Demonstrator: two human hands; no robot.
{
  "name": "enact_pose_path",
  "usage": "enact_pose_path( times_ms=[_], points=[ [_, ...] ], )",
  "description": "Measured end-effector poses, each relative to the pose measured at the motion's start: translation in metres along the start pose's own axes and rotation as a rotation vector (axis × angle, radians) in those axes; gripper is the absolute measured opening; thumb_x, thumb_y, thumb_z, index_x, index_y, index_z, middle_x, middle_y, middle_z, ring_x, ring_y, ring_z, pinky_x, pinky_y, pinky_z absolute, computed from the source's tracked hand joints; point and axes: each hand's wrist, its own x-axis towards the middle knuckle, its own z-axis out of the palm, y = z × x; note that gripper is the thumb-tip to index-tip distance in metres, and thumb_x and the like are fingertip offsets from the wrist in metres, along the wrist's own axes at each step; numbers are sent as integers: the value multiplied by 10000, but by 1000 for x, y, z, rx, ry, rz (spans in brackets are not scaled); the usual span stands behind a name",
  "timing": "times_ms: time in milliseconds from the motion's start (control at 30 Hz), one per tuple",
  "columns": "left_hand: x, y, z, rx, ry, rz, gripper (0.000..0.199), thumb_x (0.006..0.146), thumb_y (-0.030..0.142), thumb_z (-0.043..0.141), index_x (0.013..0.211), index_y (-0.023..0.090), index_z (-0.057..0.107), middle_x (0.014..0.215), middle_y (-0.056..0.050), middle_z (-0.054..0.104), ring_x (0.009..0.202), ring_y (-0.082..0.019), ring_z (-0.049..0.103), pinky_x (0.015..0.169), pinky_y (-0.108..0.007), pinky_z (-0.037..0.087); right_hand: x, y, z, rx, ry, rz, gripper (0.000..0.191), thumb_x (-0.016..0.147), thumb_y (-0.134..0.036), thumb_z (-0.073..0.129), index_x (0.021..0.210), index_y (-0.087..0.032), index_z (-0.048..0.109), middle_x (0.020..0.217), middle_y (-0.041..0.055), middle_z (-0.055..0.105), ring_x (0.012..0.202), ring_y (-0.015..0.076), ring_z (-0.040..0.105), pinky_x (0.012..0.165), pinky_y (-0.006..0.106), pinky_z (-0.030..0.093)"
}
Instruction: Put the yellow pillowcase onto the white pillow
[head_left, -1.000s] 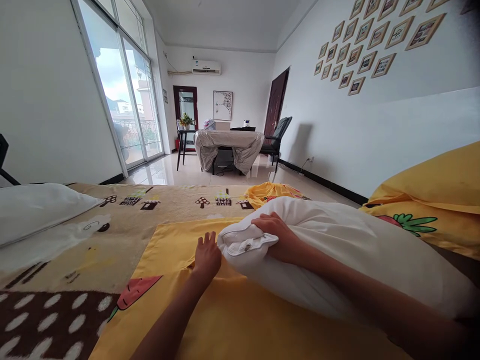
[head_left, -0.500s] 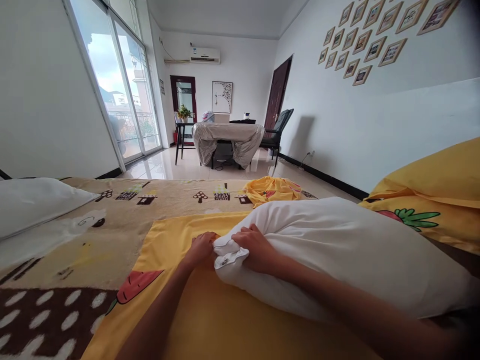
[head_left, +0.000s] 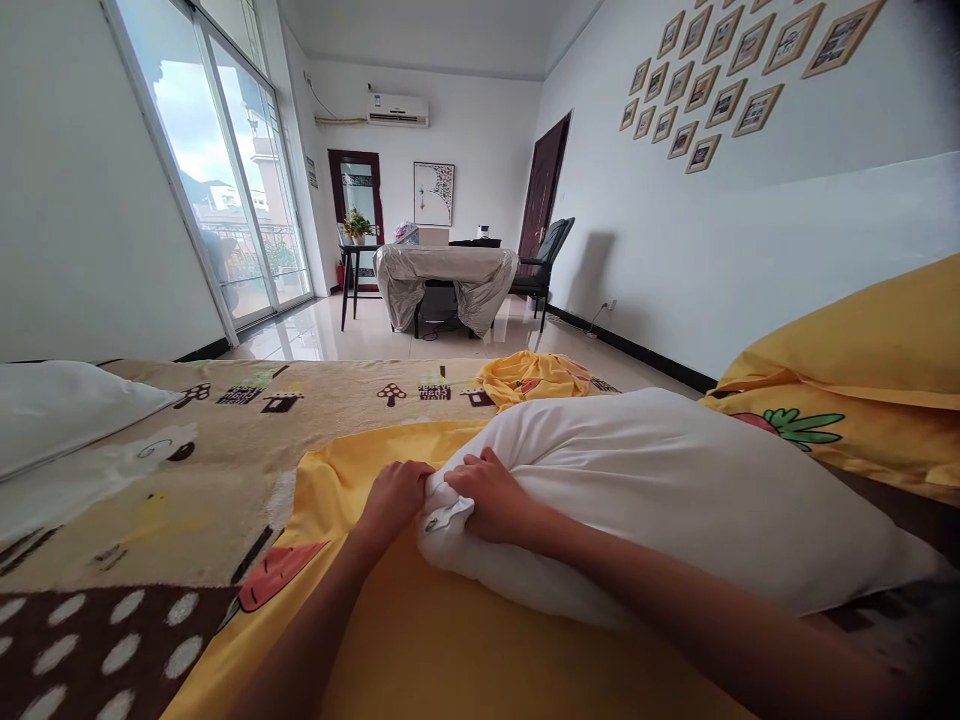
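Here the right hand (head_left: 491, 500) clutches a pillow (head_left: 660, 470)

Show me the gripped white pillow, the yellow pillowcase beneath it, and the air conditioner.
White pillow (head_left: 645, 480): head view, upper side.
Yellow pillowcase (head_left: 450, 640): head view, plain near part.
Air conditioner (head_left: 399, 108): head view, front panel.

Left hand (head_left: 397, 495): grip hidden (knuckles block view); yellow pillow (head_left: 862, 340) cut by edge; framed photos (head_left: 703, 88) too small

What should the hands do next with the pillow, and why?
Probably ease the white pillow, bunched corner first, into the yellow cloth: the right hand grips that corner, and the left hand seems to hold the cloth beside it.
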Motion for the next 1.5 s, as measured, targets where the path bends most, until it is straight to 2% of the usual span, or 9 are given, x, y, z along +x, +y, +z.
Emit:
enact_pose_path(
  times_ms=[100, 233, 367, 467, 700, 933, 1300, 1500],
  points=[
    [-4, 2, -5, 116, 26, -52, 281, 835, 137, 403, 950, 179, 656, 900, -113, 708, 869, -244, 631, 768, -325, 400, 2, 1, -1, -1, -8, 0, 139, 697, -197, 526, 828, -175, 567, 842, 83, 655, 874, 233, 532, 723, 324, 249],
    [-6, 0, -9, 178, 11, -72, 341, 796, 78, 413, 1108, 155, 527, 888, -101, 684, 843, -235, 631, 702, -306, 398, 3, 1, 0, -5, -18, -3, 121, 707, -193, 524, 819, -174, 566, 838, 76, 655, 877, 226, 531, 717, 318, 243],
    [-6, -4, -12, 189, -12, -98, 207, 823, 104, 404, 955, 150, 557, 915, -103, 673, 883, -233, 620, 685, -296, 392, 3, 1, 0, -9, -4, -8, 117, 694, -190, 528, 804, -173, 562, 830, 67, 660, 879, 226, 538, 710, 322, 245],
    [-5, -3, -11, 187, 14, -128, 196, 861, 136, 366, 828, 161, 557, 909, -103, 663, 870, -231, 614, 673, -299, 383, 3, 0, 0, -23, -1, -2, 110, 700, -195, 522, 801, -175, 561, 826, 61, 659, 872, 224, 544, 703, 323, 248],
    [-3, 11, -5, 106, 75, -133, 175, 872, 175, 378, 821, 186, 546, 899, -58, 664, 837, -195, 610, 651, -281, 361, 1, -1, 1, -34, 2, -1, 140, 688, -188, 524, 820, -173, 566, 830, 72, 653, 865, 227, 538, 699, 323, 250],
    [-1, 11, -1, 58, 65, -158, 159, 866, 183, 398, 837, 188, 554, 866, -58, 678, 837, -197, 616, 658, -279, 355, 1, 0, 1, -4, 0, -1, 149, 689, -185, 526, 833, -172, 561, 851, 73, 659, 878, 233, 534, 713, 327, 252],
    [-8, 7, -14, 68, -71, 5, 189, 877, 154, 354, 812, 189, 527, 806, -60, 662, 760, -182, 607, 624, -274, 340, 0, 1, 4, 0, 18, -16, 168, 662, -166, 541, 829, -171, 559, 838, 64, 655, 867, 228, 529, 719, 328, 253],
    [-13, 2, -21, 59, -144, 76, 226, 866, 174, 355, 975, 217, 549, 836, -52, 674, 817, -195, 622, 648, -263, 365, 0, 0, 2, 5, 12, -13, 143, 694, -187, 532, 834, -173, 558, 851, 67, 655, 874, 229, 529, 724, 329, 254]
  ],
)
